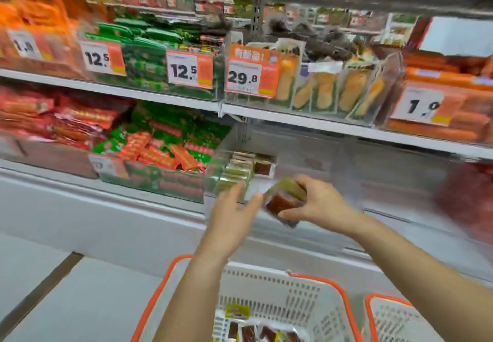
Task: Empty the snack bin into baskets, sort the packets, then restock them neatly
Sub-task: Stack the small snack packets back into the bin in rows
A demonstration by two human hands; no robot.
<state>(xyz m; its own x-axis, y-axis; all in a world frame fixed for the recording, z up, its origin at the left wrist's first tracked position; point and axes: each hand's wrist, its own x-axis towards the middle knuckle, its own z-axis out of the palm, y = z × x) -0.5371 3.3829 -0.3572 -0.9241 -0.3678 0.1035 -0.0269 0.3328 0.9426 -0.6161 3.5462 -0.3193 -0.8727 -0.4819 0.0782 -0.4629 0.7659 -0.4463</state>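
Basket (301, 283) at 6 o'clock is waiting; right hand (317, 205) fingers are pinching a packet (282, 203), left hand (234, 208) fingers are hovering straight and empty, risking a slip short of the bin (320, 171) at 12 o'clock.

Lower shelf (400, 152) carried a clear snack bin (288, 160), a row of packets (240, 171) upright at its left end. Left of it, bins of green/red packs (165, 152). Upper shelf (293, 117) carried bins tagged 12.5, 12.5, 29.8. On the floor (80, 301), 2 white baskets: one (280, 296) with packets, another (394, 317) beside it.
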